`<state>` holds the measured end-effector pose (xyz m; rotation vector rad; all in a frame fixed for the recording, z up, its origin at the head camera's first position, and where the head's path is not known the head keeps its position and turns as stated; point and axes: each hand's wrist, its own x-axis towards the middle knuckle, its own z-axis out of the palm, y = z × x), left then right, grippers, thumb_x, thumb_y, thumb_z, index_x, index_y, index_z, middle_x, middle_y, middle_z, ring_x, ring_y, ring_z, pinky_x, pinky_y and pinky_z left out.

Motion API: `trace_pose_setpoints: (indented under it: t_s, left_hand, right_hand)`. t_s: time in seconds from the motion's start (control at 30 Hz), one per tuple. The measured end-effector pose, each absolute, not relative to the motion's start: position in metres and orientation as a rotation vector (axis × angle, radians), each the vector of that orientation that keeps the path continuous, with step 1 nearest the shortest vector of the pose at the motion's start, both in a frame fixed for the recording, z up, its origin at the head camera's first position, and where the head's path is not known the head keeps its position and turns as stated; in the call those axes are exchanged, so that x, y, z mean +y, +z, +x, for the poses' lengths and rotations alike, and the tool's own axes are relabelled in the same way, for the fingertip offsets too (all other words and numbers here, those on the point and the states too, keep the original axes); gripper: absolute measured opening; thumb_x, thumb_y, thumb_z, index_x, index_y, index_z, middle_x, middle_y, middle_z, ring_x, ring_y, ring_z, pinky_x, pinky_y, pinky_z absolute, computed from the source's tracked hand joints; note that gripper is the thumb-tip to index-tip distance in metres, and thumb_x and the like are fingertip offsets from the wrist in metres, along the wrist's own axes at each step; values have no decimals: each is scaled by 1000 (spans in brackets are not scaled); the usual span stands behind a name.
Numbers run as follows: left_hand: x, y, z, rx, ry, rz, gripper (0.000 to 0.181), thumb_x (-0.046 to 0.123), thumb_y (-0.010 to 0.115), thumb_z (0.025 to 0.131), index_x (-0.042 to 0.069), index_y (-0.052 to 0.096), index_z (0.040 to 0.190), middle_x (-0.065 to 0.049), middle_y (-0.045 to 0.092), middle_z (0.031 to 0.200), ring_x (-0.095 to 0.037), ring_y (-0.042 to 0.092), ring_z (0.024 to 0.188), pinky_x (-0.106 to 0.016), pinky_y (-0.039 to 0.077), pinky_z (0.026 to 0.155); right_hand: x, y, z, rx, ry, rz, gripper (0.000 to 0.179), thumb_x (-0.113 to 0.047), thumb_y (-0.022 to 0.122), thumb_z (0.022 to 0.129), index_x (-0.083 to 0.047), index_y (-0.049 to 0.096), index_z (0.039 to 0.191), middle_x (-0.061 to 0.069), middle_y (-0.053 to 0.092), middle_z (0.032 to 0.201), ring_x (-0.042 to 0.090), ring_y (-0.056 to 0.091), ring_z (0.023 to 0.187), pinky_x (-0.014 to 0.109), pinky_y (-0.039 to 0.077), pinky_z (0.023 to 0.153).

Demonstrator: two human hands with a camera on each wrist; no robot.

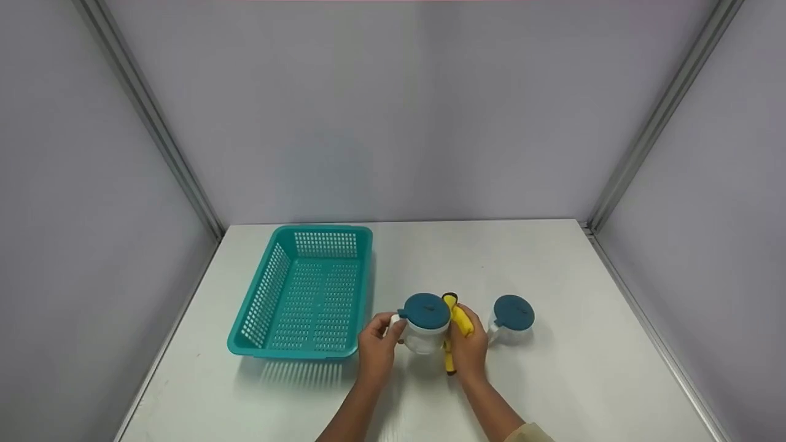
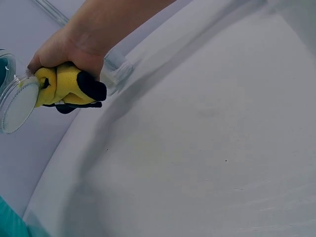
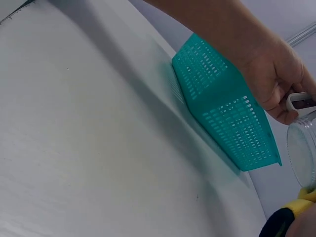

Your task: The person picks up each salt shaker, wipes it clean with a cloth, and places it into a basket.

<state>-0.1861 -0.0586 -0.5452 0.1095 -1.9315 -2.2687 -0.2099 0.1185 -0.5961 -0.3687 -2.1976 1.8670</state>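
In the head view, my left hand pinches the white handle of a clear jar with a blue lid. The jar is held upright above the table, its round base visible from below in the left wrist view. My right hand grips a soft yellow cloth thing with black ends, pressed against the jar's right side. Its kind cannot be told. A second clear jar with a blue lid and white handle stands on the table just right of my right hand.
A teal plastic basket with slotted walls stands left of my hands, with nothing in it. The white table is bounded by grey panels at the back and both sides, with metal rails along the edges.
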Motion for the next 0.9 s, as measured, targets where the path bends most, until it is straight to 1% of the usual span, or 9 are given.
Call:
trace_pose_setpoints:
  t_s: [0.1, 0.3, 0.4, 0.47, 0.57, 0.77, 0.9]
  left_hand:
    - [-57, -545, -187, -1918, -2297, 97, 16, 13, 69, 92, 2, 68, 104, -10, 68, 101, -17, 61, 92, -33, 58, 74]
    - [-56, -545, -189, -1913, -2334, 77, 17, 13, 69, 92, 2, 68, 104, -11, 68, 100, -18, 61, 91, -33, 58, 74]
    - [-56, -545, -189, -1899, -2358, 73, 18, 13, 69, 92, 0, 67, 105, -10, 67, 99, -18, 60, 90, -33, 58, 73]
    - [-57, -544, -189, -1899, -2380, 85, 20, 14, 69, 92, 0, 66, 106, -9, 67, 99, -17, 60, 90, -36, 58, 75]
    - [-58, -549, -191, -1909, -2411, 121, 21, 15, 69, 92, 0, 66, 107, -8, 66, 99, -18, 60, 90, -37, 58, 76]
    - [-58, -568, -201, -1923, -2458, 172, 22, 17, 68, 93, 2, 65, 110, -6, 66, 101, -17, 59, 91, -30, 57, 75]
    - [-58, -572, -201, -1906, -2476, 121, 24, 19, 68, 93, 3, 65, 110, -6, 66, 99, -18, 59, 90, -31, 56, 76]
  right_hand:
    - [120, -592, -212, -2178, 1882, -379, 46, -38, 59, 98, -17, 52, 139, 4, 57, 136, 22, 55, 118, 42, 45, 107]
    - [123, -584, -215, -2163, 1884, -396, 53, -45, 59, 97, -17, 51, 140, 5, 54, 142, 23, 52, 126, 41, 42, 110]
    - [124, -581, -215, -2163, 1889, -401, 54, -47, 60, 96, -18, 51, 140, 5, 54, 143, 23, 52, 127, 41, 41, 111]
    - [124, -579, -215, -2166, 1885, -399, 54, -47, 60, 96, -18, 51, 140, 4, 54, 142, 22, 52, 127, 41, 42, 110]
    - [125, -578, -215, -2158, 1888, -394, 51, -46, 60, 96, -20, 52, 139, 3, 55, 141, 21, 53, 125, 40, 43, 110]
    - [125, -574, -214, -2134, 1914, -410, 51, -49, 59, 96, -21, 53, 138, 0, 57, 139, 17, 53, 124, 36, 44, 108]
    - [125, -573, -215, -2122, 1903, -407, 50, -49, 59, 96, -22, 54, 137, 0, 58, 137, 17, 54, 123, 33, 45, 107]
